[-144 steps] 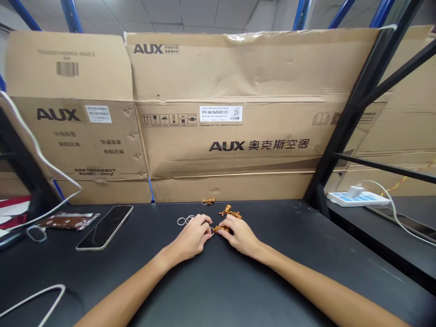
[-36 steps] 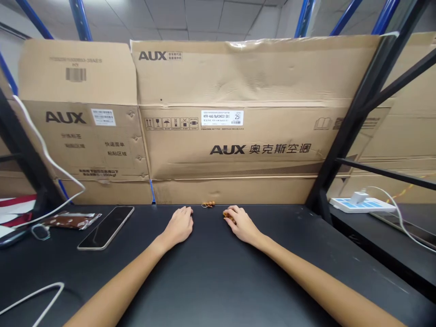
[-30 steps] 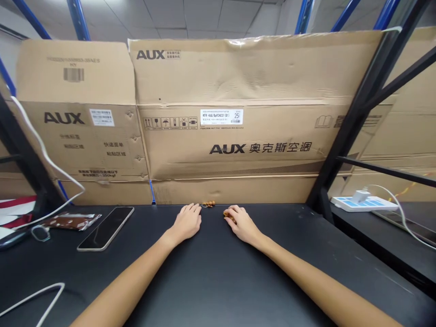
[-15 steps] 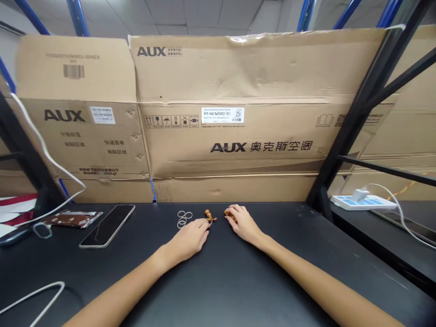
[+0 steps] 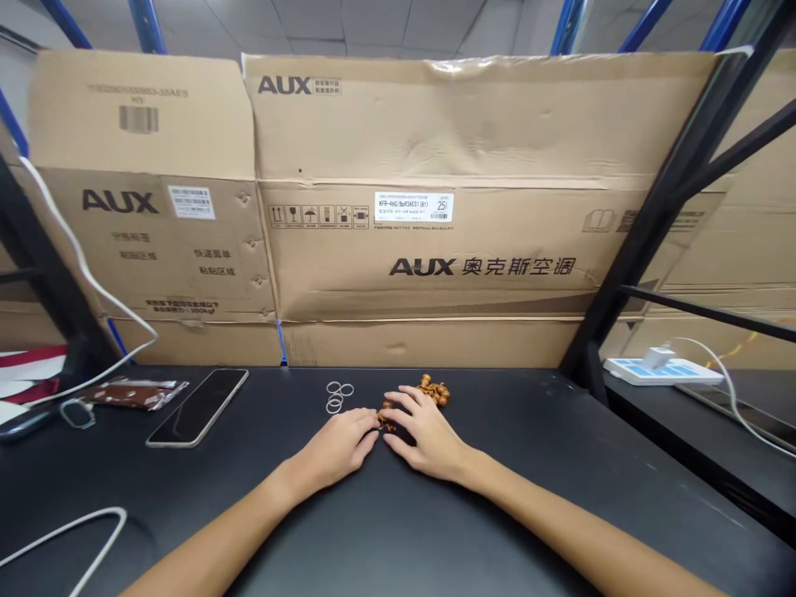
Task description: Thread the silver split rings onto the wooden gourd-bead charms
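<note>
Black desk (image 5: 528, 473) beneath a steel rack, with flattened AUX cardboard cartons (image 5: 435, 207) standing along its far edge; near the middle of it lies a small knot of amber-brown beads (image 5: 386, 422), glossy, rounded and partly hidden by fingers; its exact shape cannot be made out. Just beyond the knot, toward the cartons, sits a larger bead cluster (image 5: 434, 390) of the same colour, a lumpy heap of knobbly pieces that touches no hand.

The left grip (image 5: 339, 439) lies just left of the knot, loosely curled, with its fingertips against the beads; whether it has real hold of them cannot be told. The right grip (image 5: 423, 435) is open, fingers spread and resting on the desk just right of the knot, with nothing held.

A few thin rubber bands (image 5: 334, 396) lie in a small tangle beyond the knot and to its left; further left of the knot are a smartphone (image 5: 197, 407), lying face up, and a brown foil packet (image 5: 133, 394). A white cable (image 5: 62, 541) curves across the near left corner, and well right of the knot, past the rack upright, sits a white power strip (image 5: 662, 367) with a plug in it.
</note>
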Demonstrator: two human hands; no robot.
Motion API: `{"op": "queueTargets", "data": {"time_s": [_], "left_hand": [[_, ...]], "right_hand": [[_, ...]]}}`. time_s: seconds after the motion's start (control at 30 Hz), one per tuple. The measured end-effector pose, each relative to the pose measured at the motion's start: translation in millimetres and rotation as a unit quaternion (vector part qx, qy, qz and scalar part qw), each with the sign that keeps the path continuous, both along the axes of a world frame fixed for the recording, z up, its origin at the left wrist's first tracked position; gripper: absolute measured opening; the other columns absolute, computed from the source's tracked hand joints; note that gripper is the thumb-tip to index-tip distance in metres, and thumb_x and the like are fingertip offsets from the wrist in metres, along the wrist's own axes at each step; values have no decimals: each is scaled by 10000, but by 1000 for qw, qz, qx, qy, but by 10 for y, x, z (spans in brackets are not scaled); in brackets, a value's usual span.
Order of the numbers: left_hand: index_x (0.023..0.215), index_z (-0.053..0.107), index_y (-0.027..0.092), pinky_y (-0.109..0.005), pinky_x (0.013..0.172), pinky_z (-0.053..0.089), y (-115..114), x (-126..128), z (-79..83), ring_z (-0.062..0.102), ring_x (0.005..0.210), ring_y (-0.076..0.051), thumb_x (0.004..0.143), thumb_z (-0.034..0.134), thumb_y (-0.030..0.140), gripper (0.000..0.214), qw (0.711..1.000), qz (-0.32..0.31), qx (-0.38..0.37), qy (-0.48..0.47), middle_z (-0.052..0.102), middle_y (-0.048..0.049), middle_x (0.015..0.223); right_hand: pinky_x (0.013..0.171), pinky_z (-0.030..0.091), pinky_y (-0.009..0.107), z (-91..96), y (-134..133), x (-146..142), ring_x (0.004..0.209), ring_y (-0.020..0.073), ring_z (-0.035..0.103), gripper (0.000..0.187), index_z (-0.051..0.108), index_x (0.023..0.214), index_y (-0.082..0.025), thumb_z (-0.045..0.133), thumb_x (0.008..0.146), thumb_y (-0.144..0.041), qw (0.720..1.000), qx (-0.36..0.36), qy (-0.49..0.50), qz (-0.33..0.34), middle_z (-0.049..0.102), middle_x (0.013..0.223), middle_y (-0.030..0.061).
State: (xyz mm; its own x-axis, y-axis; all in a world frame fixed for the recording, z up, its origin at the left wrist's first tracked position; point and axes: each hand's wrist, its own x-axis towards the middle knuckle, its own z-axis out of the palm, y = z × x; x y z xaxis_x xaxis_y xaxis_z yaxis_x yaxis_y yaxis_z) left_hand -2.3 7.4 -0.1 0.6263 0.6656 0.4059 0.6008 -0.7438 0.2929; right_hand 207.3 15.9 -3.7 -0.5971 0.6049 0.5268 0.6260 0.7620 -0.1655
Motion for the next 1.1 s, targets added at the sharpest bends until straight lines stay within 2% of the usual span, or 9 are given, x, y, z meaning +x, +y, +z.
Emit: {"op": "queueTargets", "data": {"time_s": [0.13, 0.3, 0.43, 0.67, 0.87, 1.1], "left_hand": [[1040, 629, 201, -312, 938, 463, -17, -1, 17, 613, 1004, -186, 920, 422, 163, 242, 1000, -6, -2, -2, 661, -53, 1063], [987, 627, 194, -296, 885, 471, -22, 1, 19, 619, 935, -182, 923, 411, 167, 227, 1000, -3, -8, -2, 656, -57, 994], [974, 613, 195, -298, 870, 466, -16, -3, 12, 606, 914, -182, 915, 417, 162, 207, 1000, -8, -15, -14, 644, -57, 973], [853, 588, 196, -302, 876, 450, -18, -19, 38, 559, 949, -179, 890, 484, 191, 110, 998, -24, -34, -36, 596, -52, 1023], [853, 595, 200, -309, 897, 437, 4, -25, 33, 548, 973, -179, 899, 490, 216, 116, 996, -37, -63, -50, 597, -50, 1033], [810, 602, 196, -305, 892, 438, 13, -19, 101, 563, 954, -166, 910, 472, 236, 169, 989, -40, -118, -77, 620, -45, 1027]], "right_hand": [[902, 411, 431, -7, 9, -31, 1031, 240, 478, 143, 617, 951, -219, 485, 897, -233, 1000, -21, -5, -11, 575, 1106, 77], [856, 423, 404, -16, 47, 2, 948, 228, 474, 123, 591, 918, -200, 474, 909, -240, 1000, -21, 1, -21, 533, 1009, 89], [853, 431, 380, -35, 60, 4, 926, 214, 475, 108, 559, 900, -198, 457, 919, -227, 999, -43, 23, 1, 509, 988, 82], [770, 435, 330, -16, 33, -17, 816, 183, 468, 161, 496, 823, -199, 387, 941, -204, 992, -112, 40, 46, 532, 867, 49], [767, 430, 314, -18, 40, -16, 801, 173, 475, 186, 496, 809, -206, 378, 950, -230, 986, -148, 64, 38, 546, 818, 31], [767, 435, 316, -33, 52, -9, 792, 167, 480, 238, 512, 793, -203, 357, 964, -261, 982, -168, 78, 35, 567, 801, 29]]}}
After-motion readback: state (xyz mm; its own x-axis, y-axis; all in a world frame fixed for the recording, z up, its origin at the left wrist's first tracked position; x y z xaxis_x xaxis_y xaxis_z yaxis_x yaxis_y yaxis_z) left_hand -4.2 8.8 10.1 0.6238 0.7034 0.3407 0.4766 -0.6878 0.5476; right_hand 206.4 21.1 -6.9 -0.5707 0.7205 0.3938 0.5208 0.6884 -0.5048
